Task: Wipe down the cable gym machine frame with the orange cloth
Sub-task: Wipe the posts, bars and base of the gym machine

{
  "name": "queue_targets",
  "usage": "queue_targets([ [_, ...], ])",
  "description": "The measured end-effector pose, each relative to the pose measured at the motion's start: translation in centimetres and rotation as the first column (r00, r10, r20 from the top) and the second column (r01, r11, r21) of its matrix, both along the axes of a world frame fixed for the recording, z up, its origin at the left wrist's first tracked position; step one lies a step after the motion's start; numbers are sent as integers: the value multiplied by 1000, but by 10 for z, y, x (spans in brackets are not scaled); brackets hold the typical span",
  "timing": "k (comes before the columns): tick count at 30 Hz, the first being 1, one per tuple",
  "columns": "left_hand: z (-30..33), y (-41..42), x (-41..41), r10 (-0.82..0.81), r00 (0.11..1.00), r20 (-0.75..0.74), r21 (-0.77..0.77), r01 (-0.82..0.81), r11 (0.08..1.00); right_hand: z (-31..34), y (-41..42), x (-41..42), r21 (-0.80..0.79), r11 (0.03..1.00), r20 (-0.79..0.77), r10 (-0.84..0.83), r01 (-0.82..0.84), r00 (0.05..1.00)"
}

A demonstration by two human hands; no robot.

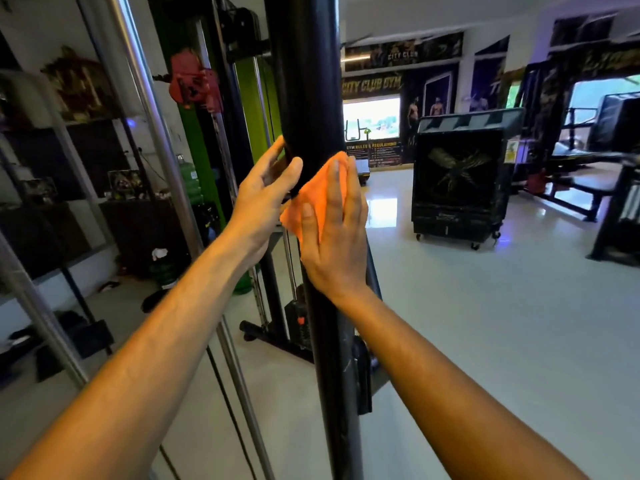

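Pressing flat against the black upright post [304, 98] of the cable machine, the right hand [334, 230] holds the orange cloth [313, 197] to the post's front face, fingers straight and spread over the fabric. The cloth is bright orange, soft and crumpled, bunched under the palm; one corner peeks above the fingertips and a fold hangs out toward the left hand. The left hand [265, 195] is just beside it on the post's other side, fingers loosely extended, with the thumb and fingertips resting on the post's rounded edge, close to the cloth's loose edge; whether it touches the cloth I cannot tell.

The post is thick, glossy black, running from above the hands down past both forearms, with some scuffs below the right wrist. Left of the left hand stand a green upright [256, 98] and a red pulley fitting [194, 81], and nearer still slanted chrome guide rods [152, 109]. Below the hands, behind the post, a weight stack [298, 323] sits on the floor. Well to the right of the right hand a large black fan cooler [460, 174] stands on the pale shiny floor [485, 323].
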State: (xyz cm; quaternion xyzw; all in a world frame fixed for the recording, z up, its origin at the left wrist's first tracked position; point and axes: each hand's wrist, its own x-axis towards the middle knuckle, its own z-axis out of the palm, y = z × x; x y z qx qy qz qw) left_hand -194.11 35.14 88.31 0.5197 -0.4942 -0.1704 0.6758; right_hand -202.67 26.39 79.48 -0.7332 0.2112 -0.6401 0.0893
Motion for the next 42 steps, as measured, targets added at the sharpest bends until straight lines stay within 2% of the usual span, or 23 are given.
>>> queue_targets([
  [3,-9,-1,-2,13,1000,-7,12,-13,1000,-53,3,-3,-29,1000,-33,-8,7,999],
  [7,-32,-1,-5,24,999,-27,52,-23,998,-137,12,-14,19,999,-149,-33,36,988],
  [9,-43,1,-6,25,999,-40,61,-22,998,-131,14,-13,47,999,-146,-14,21,989],
  [13,-50,2,-8,12,997,-72,67,-8,998,-67,11,-6,70,998,-58,8,-4,998],
  [15,-51,1,-6,9,997,-78,64,-4,998,-56,9,-4,62,998,-38,2,1,999],
  [18,-58,1,-9,0,996,-94,91,9,996,-95,14,-9,80,997,-55,3,2,998],
  [21,-67,3,-11,-25,993,-118,134,41,990,-170,23,-18,127,991,-167,-9,30,986],
  [23,-71,6,-11,-35,992,-120,157,54,986,-188,26,-23,164,986,-194,15,18,981],
  [27,-68,7,-8,-39,993,-112,194,60,979,-118,20,-14,132,991,-75,45,-34,996],
  [30,-73,10,-5,-41,992,-121,199,65,978,-77,12,-7,89,996,-48,0,5,999],
  [32,-84,11,-4,-36,991,-127,205,61,977,-94,13,-7,95,995,-62,-18,24,998],
  [36,-109,11,-5,-7,992,-128,236,37,971,-213,32,-21,211,975,-230,-18,68,973],
  [38,-115,12,-8,2,992,-129,240,29,970,-253,38,-29,258,963,-287,3,74,958],
  [40,-119,11,-10,9,991,-137,242,25,970,-247,36,-28,278,959,-264,22,54,964],
  [42,-120,9,-10,13,988,-157,243,26,970,-211,31,-22,287,958,-184,27,28,983],
])
